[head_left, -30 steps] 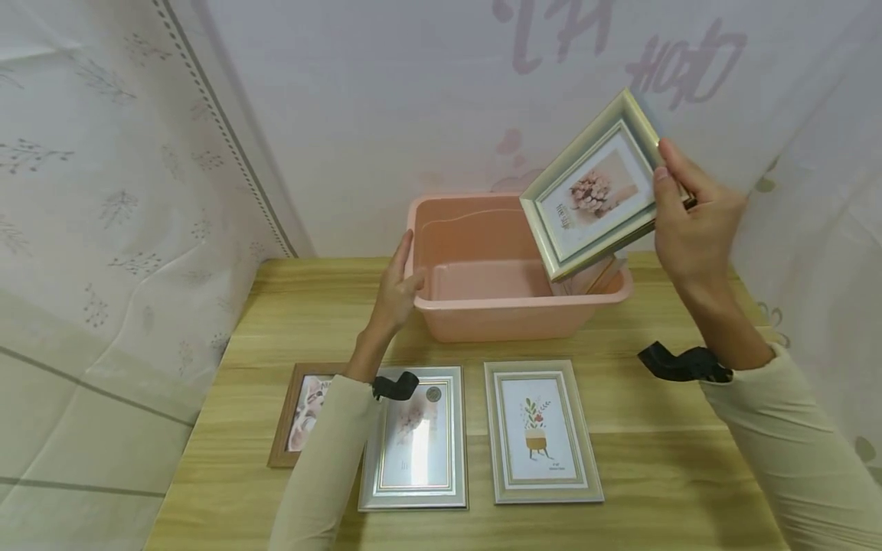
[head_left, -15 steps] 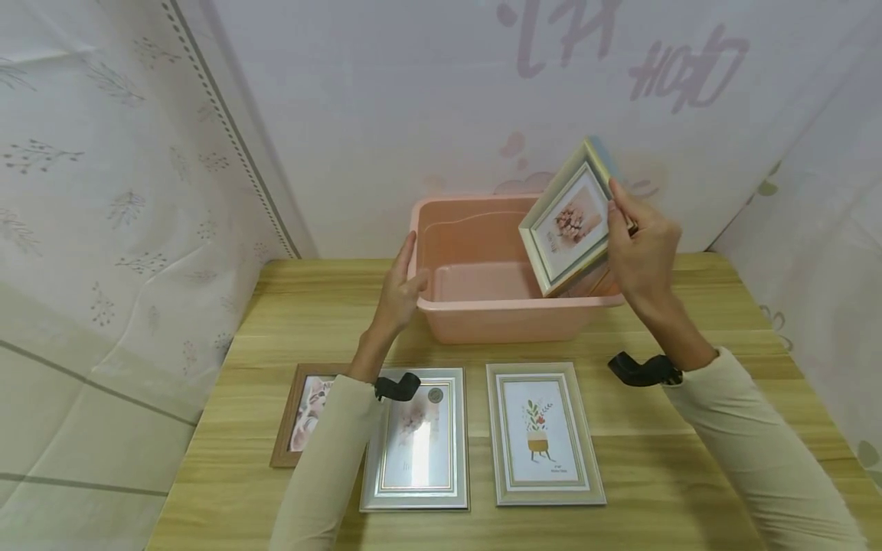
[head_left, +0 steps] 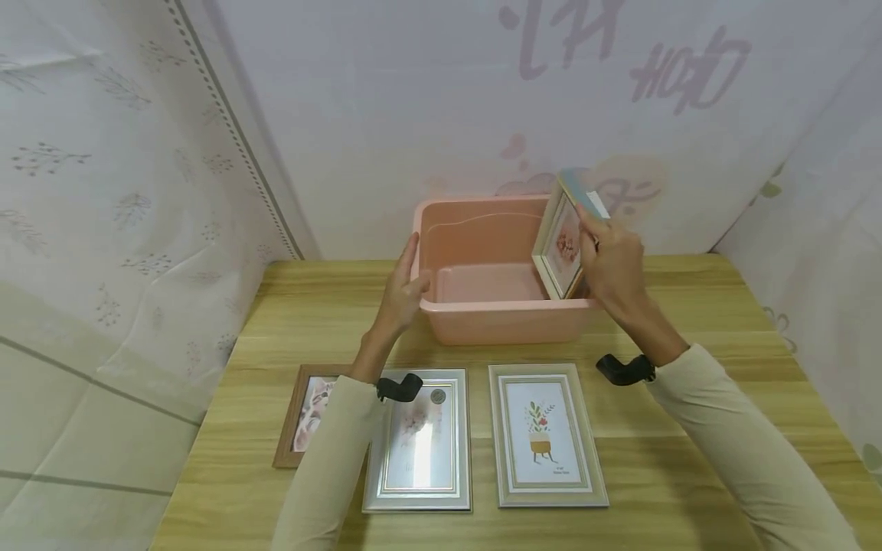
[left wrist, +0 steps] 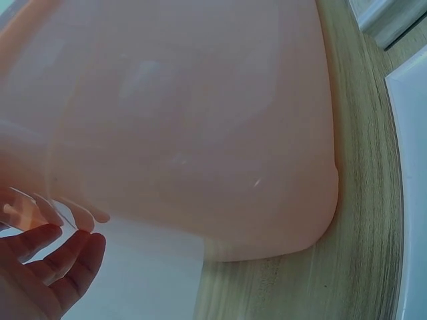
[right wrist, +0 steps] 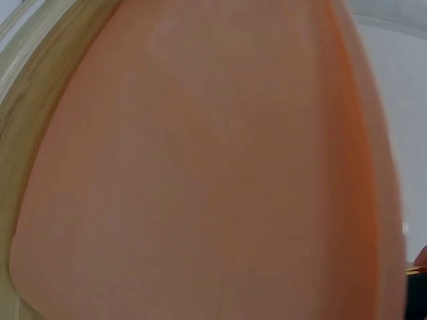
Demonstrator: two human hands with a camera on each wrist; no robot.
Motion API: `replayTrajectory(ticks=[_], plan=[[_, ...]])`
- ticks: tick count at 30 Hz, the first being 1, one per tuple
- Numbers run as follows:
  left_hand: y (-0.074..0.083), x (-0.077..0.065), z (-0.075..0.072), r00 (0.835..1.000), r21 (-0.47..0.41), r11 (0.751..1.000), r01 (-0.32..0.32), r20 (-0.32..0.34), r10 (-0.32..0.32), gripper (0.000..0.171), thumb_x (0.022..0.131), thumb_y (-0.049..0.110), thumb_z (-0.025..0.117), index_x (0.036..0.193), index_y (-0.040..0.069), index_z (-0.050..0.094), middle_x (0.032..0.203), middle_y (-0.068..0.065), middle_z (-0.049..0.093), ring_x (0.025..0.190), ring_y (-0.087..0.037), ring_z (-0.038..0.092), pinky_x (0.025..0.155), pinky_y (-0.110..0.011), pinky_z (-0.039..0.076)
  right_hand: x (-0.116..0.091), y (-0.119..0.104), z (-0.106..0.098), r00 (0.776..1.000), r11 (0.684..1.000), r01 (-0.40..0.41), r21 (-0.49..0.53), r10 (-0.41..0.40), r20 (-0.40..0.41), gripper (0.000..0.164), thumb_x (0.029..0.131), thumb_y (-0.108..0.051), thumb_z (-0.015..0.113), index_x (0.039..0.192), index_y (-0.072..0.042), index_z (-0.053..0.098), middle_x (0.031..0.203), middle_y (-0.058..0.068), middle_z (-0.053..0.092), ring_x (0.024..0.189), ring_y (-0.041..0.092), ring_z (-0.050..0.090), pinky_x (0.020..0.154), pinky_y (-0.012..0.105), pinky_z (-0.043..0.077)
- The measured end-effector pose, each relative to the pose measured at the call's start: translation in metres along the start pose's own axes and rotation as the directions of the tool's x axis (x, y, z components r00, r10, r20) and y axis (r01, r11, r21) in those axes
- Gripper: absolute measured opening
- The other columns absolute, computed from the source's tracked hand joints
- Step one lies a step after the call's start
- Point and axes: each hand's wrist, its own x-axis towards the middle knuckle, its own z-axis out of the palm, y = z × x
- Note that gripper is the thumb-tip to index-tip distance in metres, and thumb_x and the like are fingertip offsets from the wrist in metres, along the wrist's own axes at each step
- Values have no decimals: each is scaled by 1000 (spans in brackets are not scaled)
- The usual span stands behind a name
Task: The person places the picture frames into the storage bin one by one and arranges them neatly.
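My right hand [head_left: 615, 264] pinches the upper right side of a pale gold picture frame [head_left: 544, 249] with a pink flower print. Tilted, the frame stands down in the right end of a pink plastic basin [head_left: 496, 325]. A blue and white edge shows behind it. My left hand [head_left: 398, 297] holds the basin's left rim, thumb over the rim and fingers along the outside. Those fingers [left wrist: 80, 267] lie against the outer wall in the left wrist view. The basin wall [right wrist: 200, 167] fills most of the right wrist view, and a fingertip barely shows at its edge.
Three picture frames lie flat on the wooden table [head_left: 661, 474] in front of the basin: a brown one [head_left: 289, 428] partly under my left sleeve, a silver one [head_left: 458, 459], and a cream one [head_left: 506, 459] with a potted plant print. Behind the basin hangs a printed cloth [head_left: 358, 138].
My right hand has brought the pale gold frame left and down into the basin's right end, turning it more upright. The left hand stays on the rim.
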Motion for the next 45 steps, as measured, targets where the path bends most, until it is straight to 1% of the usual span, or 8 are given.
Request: replayTrajectory(ticks=[9, 19, 24, 27, 32, 37, 39, 45], plan=[[0, -1, 0, 999, 8, 999, 34, 12, -35, 74, 96, 7, 45, 161, 18, 10, 167, 0, 8, 150, -18, 16, 120, -39, 24, -2, 2, 11, 995, 998, 48, -50, -43, 87, 33, 98, -5, 51, 128, 1, 65, 83, 35, 66, 51, 33, 49, 46, 43, 41], [6, -3, -1, 1000, 32, 999, 25, 11, -25, 74, 96, 9, 46, 160, 18, 11, 167, -1, 9, 150, -19, 16, 121, -40, 22, -3, 1, 16, 988, 997, 63, -43, -56, 143, 32, 99, -5, 51, 127, 1, 66, 71, 26, 64, 42, 16, 34, 40, 33, 32], [0, -2, 0, 1000, 45, 999, 4, -2, -4, 73, 96, 12, 46, 160, 18, 13, 166, 2, 12, 150, -15, 17, 122, -37, 19, -3, 1, 15, 985, 998, 37, -56, -28, 169, 30, 95, -5, 55, 121, 5, 66, 99, 29, 69, 68, 39, 65, 57, 49, 54], [1, -2, 1, 1000, 51, 999, -1, -4, 2, 73, 95, 12, 46, 160, 16, 13, 166, 1, 12, 151, -15, 15, 123, -36, 15, -4, 1, 16, 980, 997, 13, -75, 3, 200, 26, 95, -7, 56, 116, 7, 64, 119, 29, 64, 89, 46, 67, 68, 56, 56], [1, -3, 0, 1000, 60, 998, -6, -9, 6, 74, 94, 12, 46, 160, 14, 13, 166, 0, 12, 151, -15, 11, 123, -35, 11, -4, 1, 18, 964, 992, 43, -115, -11, 265, 24, 94, -6, 55, 113, 7, 59, 132, 27, 56, 84, 45, 66, 63, 54, 56], [0, -2, 0, 1000, 59, 998, -12, -5, 12, 74, 94, 11, 46, 160, 14, 14, 166, 1, 13, 151, -13, 13, 123, -35, 12, -1, 1, 17, 922, 973, 171, -155, -103, 374, 36, 93, -1, 52, 127, 9, 54, 143, 32, 45, 107, 46, 62, 67, 52, 57], [0, -2, 0, 1000, 56, 998, -13, -5, 14, 74, 94, 10, 46, 160, 14, 14, 166, 1, 13, 150, -13, 14, 123, -35, 12, 1, 1, 15, 895, 963, 204, -175, -111, 433, 41, 94, -2, 51, 133, 9, 50, 147, 35, 39, 124, 48, 52, 83, 56, 55], [-1, -2, -1, 1000, 46, 999, -8, -5, 8, 75, 93, 9, 46, 160, 16, 14, 166, 1, 13, 150, -13, 16, 122, -35, 16, 3, -2, 7, 827, 939, 238, -246, -63, 558, 51, 99, -10, 46, 147, 7, 36, 154, 35, 26, 144, 52, 21, 112, 67, 25]])
